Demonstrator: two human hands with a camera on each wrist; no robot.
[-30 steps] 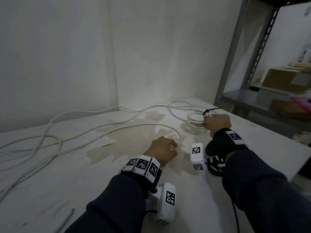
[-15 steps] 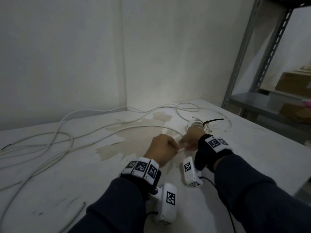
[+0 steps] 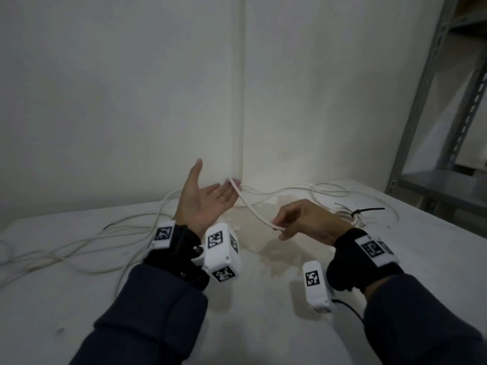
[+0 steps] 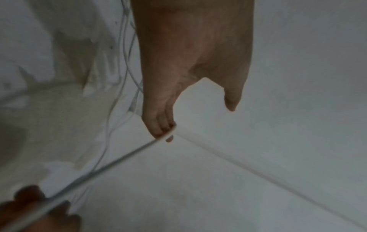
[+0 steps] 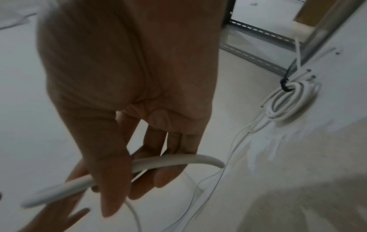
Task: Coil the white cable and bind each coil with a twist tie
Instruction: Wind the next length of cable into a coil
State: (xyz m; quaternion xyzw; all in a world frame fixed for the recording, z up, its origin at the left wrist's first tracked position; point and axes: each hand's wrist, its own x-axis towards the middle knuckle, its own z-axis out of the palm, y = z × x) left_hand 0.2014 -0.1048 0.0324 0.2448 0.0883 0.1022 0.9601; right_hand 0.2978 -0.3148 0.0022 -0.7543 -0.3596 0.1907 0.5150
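Observation:
The white cable (image 3: 253, 209) hangs in a short span between my two hands above the table. My left hand (image 3: 203, 204) is raised palm up with straight fingers, and the cable lies across its fingertips (image 4: 158, 131). My right hand (image 3: 303, 222) pinches the cable near its cut end between thumb and fingers; in the right wrist view the cable (image 5: 168, 161) passes under the thumb. A finished coil (image 3: 345, 214), bound with a black tie (image 3: 369, 210), lies on the table just behind the right hand; the right wrist view shows that coil (image 5: 288, 102) too.
Long loose runs of white cable (image 3: 79, 248) sprawl over the left and back of the white table (image 3: 263, 325), which has a brownish stain in the middle. Walls meet in a corner behind. A grey metal shelf (image 3: 434, 127) stands at the right.
Both hands have risen off the table with the cable. My left hand has turned palm up and straightened its fingers. My right hand now pinches the cable end in the air.

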